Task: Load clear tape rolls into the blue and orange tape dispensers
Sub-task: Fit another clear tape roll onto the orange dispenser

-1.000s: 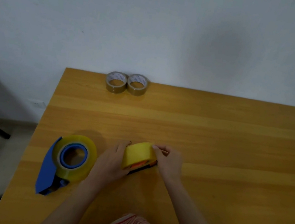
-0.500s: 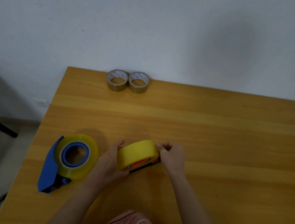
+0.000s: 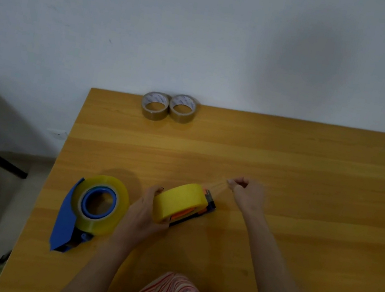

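Yellow tape roll [image 3: 177, 201] sits clasped in the left hand [image 3: 146, 211]'s grip; right hand [image 3: 248, 194] pinches its pulled tape strip [image 3: 217, 186].

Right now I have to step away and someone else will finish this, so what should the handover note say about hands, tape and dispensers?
Left hand: gripping the yellowish tape roll seated on the orange dispenser, steadying it on the table.
Right hand: pinching the free tape end, drawn out past the dispenser's front.
Blue dispenser: lying at the table's left with a clear roll already on its hub; looks loaded.
Two brown rolls sit untouched at the far edge.
Left: feed the pulled strip across the orange dispenser's cutter end, then set it down.
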Motion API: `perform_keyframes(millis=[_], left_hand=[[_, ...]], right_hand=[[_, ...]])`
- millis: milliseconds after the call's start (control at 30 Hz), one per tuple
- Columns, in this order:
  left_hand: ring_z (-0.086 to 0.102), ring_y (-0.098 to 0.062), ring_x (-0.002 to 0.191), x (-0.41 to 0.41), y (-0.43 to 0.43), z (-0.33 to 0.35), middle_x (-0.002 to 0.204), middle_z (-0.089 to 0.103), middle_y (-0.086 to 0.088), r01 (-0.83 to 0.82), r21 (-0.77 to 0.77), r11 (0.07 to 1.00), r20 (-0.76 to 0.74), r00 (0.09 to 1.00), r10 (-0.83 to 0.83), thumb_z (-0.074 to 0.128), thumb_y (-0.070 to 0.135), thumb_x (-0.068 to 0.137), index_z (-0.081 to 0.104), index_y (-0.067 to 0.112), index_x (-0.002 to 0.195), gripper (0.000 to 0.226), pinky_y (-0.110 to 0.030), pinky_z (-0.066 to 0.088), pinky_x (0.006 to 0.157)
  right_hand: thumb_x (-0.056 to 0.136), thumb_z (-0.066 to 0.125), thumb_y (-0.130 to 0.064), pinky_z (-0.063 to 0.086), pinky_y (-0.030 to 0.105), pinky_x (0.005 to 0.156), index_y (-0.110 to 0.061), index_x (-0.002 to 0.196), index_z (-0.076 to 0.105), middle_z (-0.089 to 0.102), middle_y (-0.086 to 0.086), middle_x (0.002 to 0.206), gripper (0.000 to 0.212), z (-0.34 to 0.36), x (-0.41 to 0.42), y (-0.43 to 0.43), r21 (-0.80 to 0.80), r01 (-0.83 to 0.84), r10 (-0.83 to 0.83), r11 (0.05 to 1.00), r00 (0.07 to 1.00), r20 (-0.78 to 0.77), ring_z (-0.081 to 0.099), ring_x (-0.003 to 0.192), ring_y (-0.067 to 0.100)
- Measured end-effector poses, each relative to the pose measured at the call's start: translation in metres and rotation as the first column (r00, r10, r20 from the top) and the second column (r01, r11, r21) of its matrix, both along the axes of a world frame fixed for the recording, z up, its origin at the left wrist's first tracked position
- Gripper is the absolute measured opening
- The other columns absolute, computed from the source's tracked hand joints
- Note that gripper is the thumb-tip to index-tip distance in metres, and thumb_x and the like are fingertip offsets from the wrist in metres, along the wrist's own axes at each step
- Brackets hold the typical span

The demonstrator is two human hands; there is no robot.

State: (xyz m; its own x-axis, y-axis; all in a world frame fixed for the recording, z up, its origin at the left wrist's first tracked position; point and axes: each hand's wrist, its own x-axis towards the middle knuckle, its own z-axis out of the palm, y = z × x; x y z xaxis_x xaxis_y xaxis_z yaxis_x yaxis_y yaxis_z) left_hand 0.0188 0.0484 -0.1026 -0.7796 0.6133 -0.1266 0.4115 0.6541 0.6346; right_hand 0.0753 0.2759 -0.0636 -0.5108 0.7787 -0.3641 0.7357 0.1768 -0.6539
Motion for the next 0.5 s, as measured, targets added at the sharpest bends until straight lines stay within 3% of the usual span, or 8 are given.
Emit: perform_keyframes(millis=[133,300,500], left_hand=[[0.060,-0.028,0.106,0.000,0.001,0.000,0.122,0.056,-0.010,-0.005,-0.009,1.000,-0.003,1.000,0.005,0.075,0.028,0.072,0.036,0.013,0.130,0.072,-0.033,0.045,0.074],[0.061,-0.029,0.102,0.000,0.002,-0.001,0.117,0.057,-0.010,0.000,-0.002,1.000,-0.018,1.000,0.000,0.076,0.026,0.071,0.038,0.012,0.127,0.070,-0.031,0.043,0.069],[0.060,-0.029,0.103,0.003,0.008,0.003,0.117,0.057,-0.009,0.022,-0.013,1.000,-0.007,1.000,-0.022,0.076,0.027,0.072,0.038,0.012,0.127,0.068,-0.033,0.043,0.071]], right_hand=[[0.091,0.061,-0.026,0.040,0.027,0.073,-0.006,0.098,0.069,0.068,0.009,0.100,0.023,0.002,0.001,0.002,0.020,-0.010,0.009,1.000,1.000,0.021,0.056,0.087,0.019],[0.090,0.063,-0.020,0.039,0.025,0.072,-0.005,0.096,0.070,0.062,0.006,0.087,0.018,0.027,0.006,0.028,0.059,0.057,-0.052,0.997,0.996,-0.071,0.056,0.084,0.018],[0.089,0.064,-0.018,0.038,0.025,0.071,-0.003,0.093,0.070,0.059,0.006,0.082,0.017,0.027,0.015,0.042,0.079,0.081,-0.076,0.994,0.995,-0.063,0.053,0.080,0.017]])
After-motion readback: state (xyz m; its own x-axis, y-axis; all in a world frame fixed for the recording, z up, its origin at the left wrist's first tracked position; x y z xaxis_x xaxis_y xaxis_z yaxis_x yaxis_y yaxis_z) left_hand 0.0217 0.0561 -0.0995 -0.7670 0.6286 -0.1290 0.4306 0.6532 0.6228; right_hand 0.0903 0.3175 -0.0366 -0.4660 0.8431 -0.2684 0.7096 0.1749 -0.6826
